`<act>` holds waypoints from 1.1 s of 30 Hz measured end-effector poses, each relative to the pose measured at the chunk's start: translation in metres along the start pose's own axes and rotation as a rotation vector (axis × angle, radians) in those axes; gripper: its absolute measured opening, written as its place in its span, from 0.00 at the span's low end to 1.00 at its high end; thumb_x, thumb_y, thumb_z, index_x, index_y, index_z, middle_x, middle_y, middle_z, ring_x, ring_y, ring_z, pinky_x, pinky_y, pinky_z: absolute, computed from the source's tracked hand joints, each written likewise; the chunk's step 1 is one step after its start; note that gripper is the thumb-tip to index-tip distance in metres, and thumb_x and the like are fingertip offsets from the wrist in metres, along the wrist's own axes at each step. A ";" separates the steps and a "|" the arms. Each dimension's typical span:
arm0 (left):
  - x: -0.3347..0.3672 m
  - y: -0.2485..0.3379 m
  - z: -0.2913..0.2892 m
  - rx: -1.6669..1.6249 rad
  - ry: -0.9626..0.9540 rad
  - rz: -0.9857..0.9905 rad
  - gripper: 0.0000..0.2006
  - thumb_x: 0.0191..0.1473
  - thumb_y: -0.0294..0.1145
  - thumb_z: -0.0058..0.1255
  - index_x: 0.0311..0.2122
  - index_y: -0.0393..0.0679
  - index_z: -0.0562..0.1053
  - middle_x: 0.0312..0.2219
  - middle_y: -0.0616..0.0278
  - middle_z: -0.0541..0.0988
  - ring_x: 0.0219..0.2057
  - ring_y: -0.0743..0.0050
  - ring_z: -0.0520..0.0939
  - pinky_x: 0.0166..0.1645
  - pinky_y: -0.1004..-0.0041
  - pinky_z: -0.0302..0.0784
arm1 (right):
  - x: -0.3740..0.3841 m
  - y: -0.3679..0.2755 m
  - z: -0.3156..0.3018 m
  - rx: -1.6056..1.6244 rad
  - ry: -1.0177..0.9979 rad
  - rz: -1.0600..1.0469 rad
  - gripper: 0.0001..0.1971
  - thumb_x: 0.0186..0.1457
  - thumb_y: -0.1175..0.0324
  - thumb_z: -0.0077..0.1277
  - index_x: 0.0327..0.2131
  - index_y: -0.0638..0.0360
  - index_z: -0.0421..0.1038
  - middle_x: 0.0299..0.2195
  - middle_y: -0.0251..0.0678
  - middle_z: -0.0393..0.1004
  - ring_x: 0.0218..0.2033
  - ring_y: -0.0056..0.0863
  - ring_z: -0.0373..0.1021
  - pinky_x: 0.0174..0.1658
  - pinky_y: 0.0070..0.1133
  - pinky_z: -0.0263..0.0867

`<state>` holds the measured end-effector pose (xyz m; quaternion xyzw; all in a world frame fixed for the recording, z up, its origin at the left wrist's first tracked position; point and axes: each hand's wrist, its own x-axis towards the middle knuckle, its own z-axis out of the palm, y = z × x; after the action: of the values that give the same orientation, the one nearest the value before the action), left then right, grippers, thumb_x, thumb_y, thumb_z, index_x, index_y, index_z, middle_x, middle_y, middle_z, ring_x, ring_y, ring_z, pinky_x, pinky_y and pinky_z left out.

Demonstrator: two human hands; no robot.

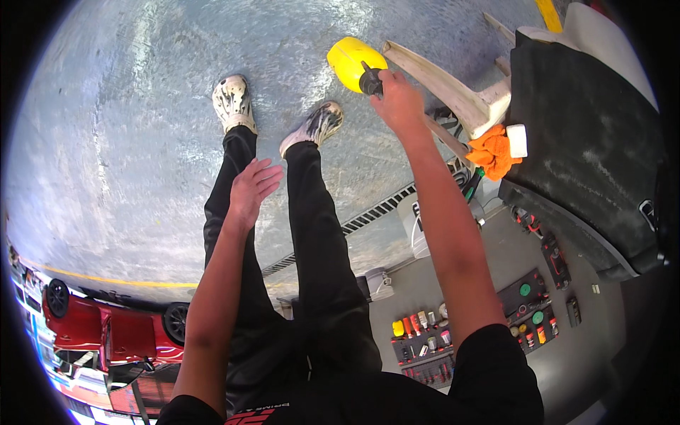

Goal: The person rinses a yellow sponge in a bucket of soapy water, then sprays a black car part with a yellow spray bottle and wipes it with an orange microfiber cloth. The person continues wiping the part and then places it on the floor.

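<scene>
My right hand (399, 105) is closed around the black head of a yellow spray bottle (352, 62), held out in front of me above the floor. The bottle's body tilts away to the far left of the hand. My left hand (252, 190) hangs over my left leg with its fingers stretched out and nothing in it. To the right of the bottle stands a worn beige plastic seat or stand (453, 88). An orange cloth (494, 152) lies at its right end, touching a small white block (517, 141).
A large black panel (584, 142) with dusty marks fills the right side. A floor drain grate (379, 211) crosses behind my legs. Tool racks (425, 347) with several bottles and tools hang at the lower right. A red car (131, 331) stands at the lower left.
</scene>
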<state>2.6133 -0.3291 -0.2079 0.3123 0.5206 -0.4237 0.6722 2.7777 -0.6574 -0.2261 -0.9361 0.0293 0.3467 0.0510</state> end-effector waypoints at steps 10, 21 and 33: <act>-0.014 0.006 0.034 -0.232 -0.008 -0.014 0.25 0.71 0.44 0.36 0.61 0.32 0.63 0.51 0.45 0.79 0.52 0.57 0.81 0.58 0.64 0.75 | 0.004 0.012 0.004 0.853 -0.056 0.786 0.32 0.57 0.53 0.57 0.57 0.67 0.66 0.54 0.56 0.72 0.51 0.52 0.74 0.53 0.46 0.70; 0.016 -0.017 0.020 0.044 0.027 0.050 0.28 0.67 0.49 0.42 0.58 0.33 0.69 0.48 0.48 0.81 0.49 0.60 0.83 0.57 0.66 0.74 | -0.006 0.001 -0.002 -0.502 -0.163 -0.150 0.37 0.47 0.61 0.66 0.62 0.45 0.64 0.60 0.42 0.69 0.54 0.44 0.71 0.58 0.38 0.65; 0.022 -0.019 0.037 0.143 0.023 0.078 0.26 0.66 0.49 0.45 0.56 0.34 0.72 0.44 0.51 0.83 0.45 0.64 0.84 0.54 0.69 0.75 | -0.037 0.003 0.032 0.872 0.109 0.697 0.42 0.47 0.59 0.69 0.64 0.58 0.61 0.59 0.52 0.67 0.60 0.38 0.66 0.63 0.35 0.60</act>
<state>2.6145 -0.3750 -0.2186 0.3844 0.4843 -0.4296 0.6581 2.7286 -0.6556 -0.2261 -0.7800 0.4801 0.2499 0.3141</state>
